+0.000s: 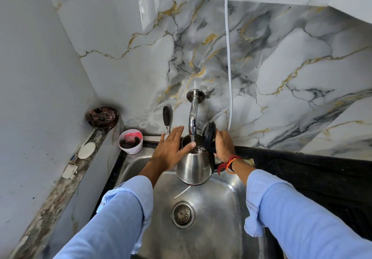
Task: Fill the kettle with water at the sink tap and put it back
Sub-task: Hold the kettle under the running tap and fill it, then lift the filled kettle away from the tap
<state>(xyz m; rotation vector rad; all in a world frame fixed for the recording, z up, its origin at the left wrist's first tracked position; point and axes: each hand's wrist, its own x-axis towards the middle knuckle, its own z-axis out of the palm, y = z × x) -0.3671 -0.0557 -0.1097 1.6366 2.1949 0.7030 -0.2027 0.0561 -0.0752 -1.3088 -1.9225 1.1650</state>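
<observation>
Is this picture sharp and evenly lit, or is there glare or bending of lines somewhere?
Head view: mostly sharp, in soft daylight; the wide lens bends the wall edges and stretches the sleeves near the bottom corners; bright glare lies on the sink floor, the kettle and the tap; the left hand casts only a faint shadow.

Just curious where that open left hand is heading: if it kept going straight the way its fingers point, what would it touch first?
Probably the chrome tap spout. The left hand points up and right past the steel kettle's open mouth, though depth is unclear.
</observation>
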